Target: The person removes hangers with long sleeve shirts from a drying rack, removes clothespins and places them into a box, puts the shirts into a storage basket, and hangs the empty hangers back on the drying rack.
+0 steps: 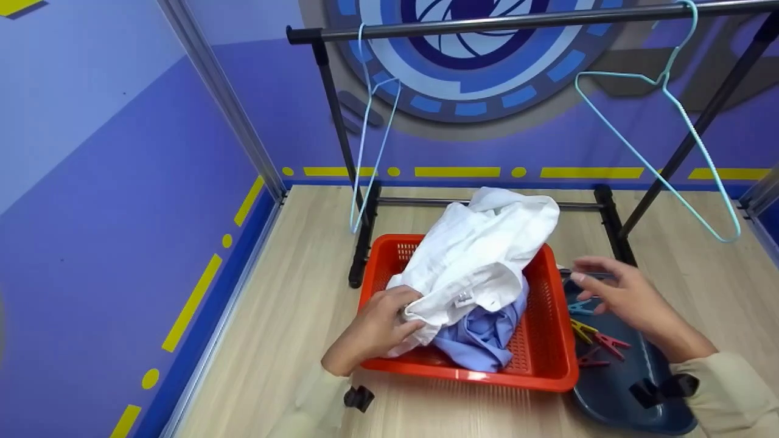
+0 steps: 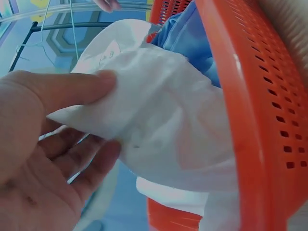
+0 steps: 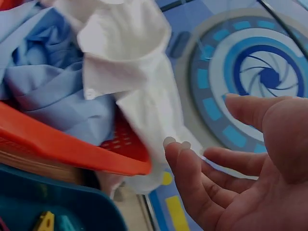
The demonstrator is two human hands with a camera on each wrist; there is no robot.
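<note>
A white shirt (image 1: 481, 237) with a collar and a button lies bunched over the red basket (image 1: 548, 316), spilling past its far rim. My left hand (image 1: 384, 319) pinches the shirt's near left edge between thumb and fingers; the left wrist view shows the pinched cloth (image 2: 139, 91) close up. Under the white shirt sits a crumpled blue garment (image 1: 484, 334), partly covered. Off the basket's right side, my right hand (image 1: 633, 298) hovers over a dark tray, fingers loosely bent and apart, holding nothing; in the right wrist view its fingers (image 3: 192, 187) stand away from the shirt.
The dark tray (image 1: 627, 389) beside the basket holds several clothespins: blue (image 1: 580, 307), yellow (image 1: 583, 330) and red (image 1: 610, 345). Behind stands a black clothes rack (image 1: 487, 25) with two light blue hangers, one left (image 1: 380, 140) and one right (image 1: 700, 137). A purple wall (image 1: 152, 201) rises at left.
</note>
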